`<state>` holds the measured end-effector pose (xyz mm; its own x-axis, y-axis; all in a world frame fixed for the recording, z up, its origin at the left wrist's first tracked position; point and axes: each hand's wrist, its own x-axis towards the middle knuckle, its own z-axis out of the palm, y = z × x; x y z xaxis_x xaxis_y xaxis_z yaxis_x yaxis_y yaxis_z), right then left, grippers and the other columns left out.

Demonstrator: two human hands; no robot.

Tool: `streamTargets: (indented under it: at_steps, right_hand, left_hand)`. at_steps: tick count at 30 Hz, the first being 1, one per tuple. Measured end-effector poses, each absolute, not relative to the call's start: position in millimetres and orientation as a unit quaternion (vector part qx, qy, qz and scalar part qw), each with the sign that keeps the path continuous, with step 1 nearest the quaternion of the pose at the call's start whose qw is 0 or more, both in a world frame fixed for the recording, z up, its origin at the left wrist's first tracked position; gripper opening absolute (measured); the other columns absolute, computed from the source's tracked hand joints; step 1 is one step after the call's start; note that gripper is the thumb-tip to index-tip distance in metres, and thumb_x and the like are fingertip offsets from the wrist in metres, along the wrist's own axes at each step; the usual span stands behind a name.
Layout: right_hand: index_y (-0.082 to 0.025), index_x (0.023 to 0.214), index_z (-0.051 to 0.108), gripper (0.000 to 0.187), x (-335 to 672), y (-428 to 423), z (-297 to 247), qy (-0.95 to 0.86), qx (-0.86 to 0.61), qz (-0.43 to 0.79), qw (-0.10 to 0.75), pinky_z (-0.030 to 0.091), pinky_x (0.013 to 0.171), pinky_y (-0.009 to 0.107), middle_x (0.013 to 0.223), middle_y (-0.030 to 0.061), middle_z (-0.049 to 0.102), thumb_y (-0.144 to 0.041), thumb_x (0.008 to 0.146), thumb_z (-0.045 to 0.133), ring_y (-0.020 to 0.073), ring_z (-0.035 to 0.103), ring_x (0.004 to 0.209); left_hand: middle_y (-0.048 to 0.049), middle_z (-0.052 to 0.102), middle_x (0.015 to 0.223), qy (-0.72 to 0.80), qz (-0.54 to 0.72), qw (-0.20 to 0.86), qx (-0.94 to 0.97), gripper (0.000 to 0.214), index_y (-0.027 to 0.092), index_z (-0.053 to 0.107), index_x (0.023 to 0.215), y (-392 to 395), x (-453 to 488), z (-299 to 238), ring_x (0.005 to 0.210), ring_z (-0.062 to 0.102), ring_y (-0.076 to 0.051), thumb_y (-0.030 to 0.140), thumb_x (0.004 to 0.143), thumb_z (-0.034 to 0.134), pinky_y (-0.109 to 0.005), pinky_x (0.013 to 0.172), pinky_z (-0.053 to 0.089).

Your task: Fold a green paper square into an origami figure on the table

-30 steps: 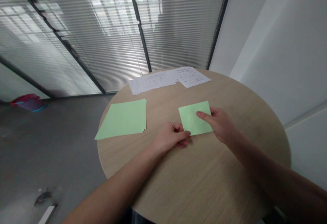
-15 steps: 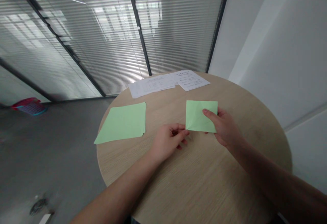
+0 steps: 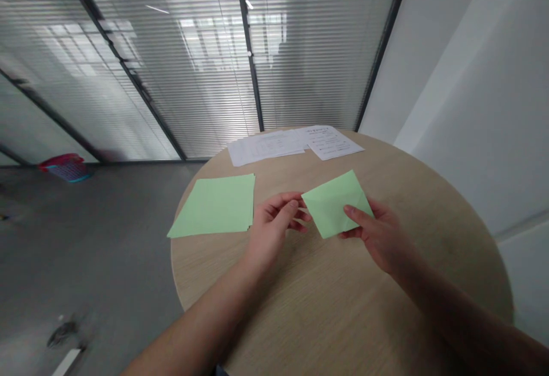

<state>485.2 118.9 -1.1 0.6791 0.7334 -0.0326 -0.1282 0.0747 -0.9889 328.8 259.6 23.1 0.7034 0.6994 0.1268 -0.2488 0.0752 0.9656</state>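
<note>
A folded light green paper (image 3: 332, 204) is lifted off the round wooden table (image 3: 334, 302). My right hand (image 3: 377, 233) grips its near right edge, thumb on top. My left hand (image 3: 277, 222) is at the paper's left corner, fingers curled and loosely apart; whether they touch the corner I cannot tell. A stack of flat green sheets (image 3: 217, 204) lies on the table to the left of my left hand.
White printed sheets (image 3: 294, 142) lie at the table's far edge. Glass walls with blinds stand behind the table, a white wall to the right. A pink and blue basket (image 3: 64, 167) sits on the grey floor at far left.
The folded green paper has been lifted and turned, its corner now pointing left. My left hand rose from the table to that corner. The camera shifted slightly.
</note>
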Motion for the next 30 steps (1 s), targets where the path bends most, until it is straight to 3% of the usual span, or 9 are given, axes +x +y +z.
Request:
streamTargets:
  at_steps: [8, 13, 15, 18, 20, 24, 30]
  right_hand:
    - [-0.022, 0.112, 0.073, 0.051, 485, 118, 0, -0.296, -0.581, 0.405, 0.641, 0.062, 0.074, 0.043, 0.107, 0.0134, 0.079, -0.054, 0.074, 0.084, 0.0305, 0.074, 0.091]
    - [-0.03, 0.126, 0.068, 0.057, 495, 112, 5, -0.378, -0.623, 0.298, 0.617, 0.06, 0.082, 0.042, 0.114, 0.0083, 0.076, -0.042, 0.073, 0.086, 0.0278, 0.073, 0.096]
    - [-0.029, 0.119, 0.073, 0.048, 495, 109, 8, -0.415, -0.662, 0.251, 0.571, 0.059, 0.08, 0.041, 0.112, 0.008, 0.076, -0.042, 0.074, 0.085, 0.0276, 0.071, 0.094]
    - [-0.026, 0.091, 0.078, 0.023, 490, 108, 11, -0.455, -0.694, 0.235, 0.505, 0.054, 0.068, 0.035, 0.086, 0.0053, 0.075, -0.046, 0.08, 0.079, 0.0236, 0.067, 0.078]
    - [-0.024, 0.078, 0.077, 0.026, 487, 108, 10, -0.452, -0.693, 0.278, 0.488, 0.048, 0.058, 0.032, 0.071, 0.0036, 0.07, -0.05, 0.083, 0.075, 0.0203, 0.062, 0.065]
    - [-0.022, 0.078, 0.079, 0.032, 485, 108, 10, -0.398, -0.663, 0.387, 0.503, 0.046, 0.056, 0.031, 0.07, 0.004, 0.071, -0.054, 0.08, 0.076, 0.0188, 0.06, 0.061]
    - [-0.019, 0.077, 0.081, 0.033, 481, 104, 17, -0.357, -0.633, 0.437, 0.53, 0.047, 0.06, 0.029, 0.07, 0.0036, 0.072, -0.052, 0.076, 0.083, 0.016, 0.06, 0.062]
  left_hand:
    - [-0.0023, 0.071, 0.075, 0.214, 0.342, 0.662, 0.632, 0.029, 0.017, 0.077, 0.101, 260, 327, 26, 0.056, 0.059, -0.011, 0.036, 0.079, 0.076, -0.02, 0.042, 0.039]
    - [-0.0002, 0.066, 0.067, 0.213, 0.295, 0.644, 0.673, 0.021, 0.016, 0.079, 0.095, 261, 327, 28, 0.055, 0.053, -0.009, 0.03, 0.08, 0.074, -0.021, 0.05, 0.041]
    - [-0.0012, 0.067, 0.07, 0.213, 0.274, 0.637, 0.688, 0.019, 0.016, 0.08, 0.094, 259, 327, 29, 0.059, 0.054, -0.01, 0.028, 0.08, 0.073, -0.022, 0.055, 0.043]
    - [-0.0024, 0.069, 0.074, 0.216, 0.246, 0.632, 0.702, 0.022, 0.016, 0.081, 0.097, 256, 328, 27, 0.061, 0.055, -0.011, 0.029, 0.081, 0.073, -0.023, 0.057, 0.042]
    - [-0.0037, 0.071, 0.076, 0.205, 0.23, 0.641, 0.703, 0.022, 0.016, 0.081, 0.096, 255, 328, 27, 0.063, 0.057, -0.012, 0.03, 0.082, 0.072, -0.024, 0.058, 0.044]
    - [-0.0027, 0.069, 0.071, 0.173, 0.217, 0.672, 0.686, 0.02, 0.018, 0.082, 0.09, 253, 328, 28, 0.06, 0.054, -0.011, 0.032, 0.084, 0.07, -0.024, 0.058, 0.044]
    - [-0.0005, 0.063, 0.065, 0.158, 0.206, 0.699, 0.667, 0.025, 0.017, 0.082, 0.093, 253, 327, 28, 0.051, 0.045, -0.008, 0.037, 0.081, 0.075, -0.02, 0.047, 0.035]
